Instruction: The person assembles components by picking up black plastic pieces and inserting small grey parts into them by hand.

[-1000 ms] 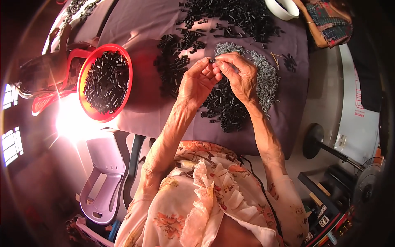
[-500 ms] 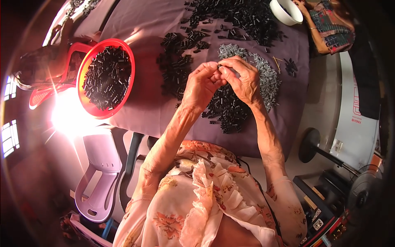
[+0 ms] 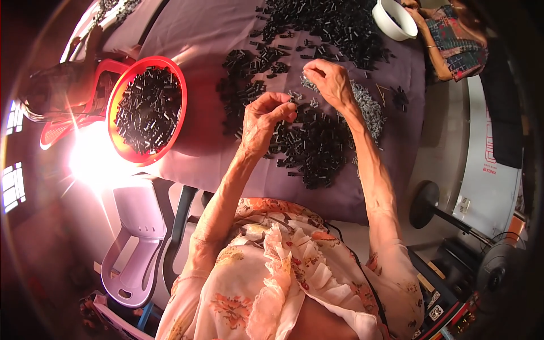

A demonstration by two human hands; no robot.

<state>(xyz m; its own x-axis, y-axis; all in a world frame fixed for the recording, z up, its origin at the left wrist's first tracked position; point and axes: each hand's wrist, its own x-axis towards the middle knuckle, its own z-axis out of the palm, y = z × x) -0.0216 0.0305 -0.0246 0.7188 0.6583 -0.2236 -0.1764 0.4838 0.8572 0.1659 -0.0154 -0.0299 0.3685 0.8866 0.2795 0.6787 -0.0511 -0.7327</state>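
Note:
My left hand (image 3: 262, 120) is closed in a pinch over the table, with a small black piece (image 3: 292, 101) just showing at its thumb and fingertip. My right hand (image 3: 333, 85) is raised apart from it, thumb and fingers pressed together; whatever is between them is too small to make out. Below and beside the right hand spreads a pile of small grey metal-looking parts (image 3: 369, 107). Nearest me, under and between both hands, lies a heap of small black pieces (image 3: 317, 150). Another group of black pieces (image 3: 238, 93) is left of my left hand.
A red-rimmed basket (image 3: 182, 107) full of black pieces stands at the left. A large black heap (image 3: 328, 25) covers the cloth's (image 3: 198, 73) far side. At the far right another person's arm (image 3: 436, 54) reaches by a white bowl (image 3: 391, 28). Thin sticks (image 3: 382, 93) lie right.
My hands were together at the fingertips and have parted. The left has drawn back toward me and left; the right has moved up and slightly away.

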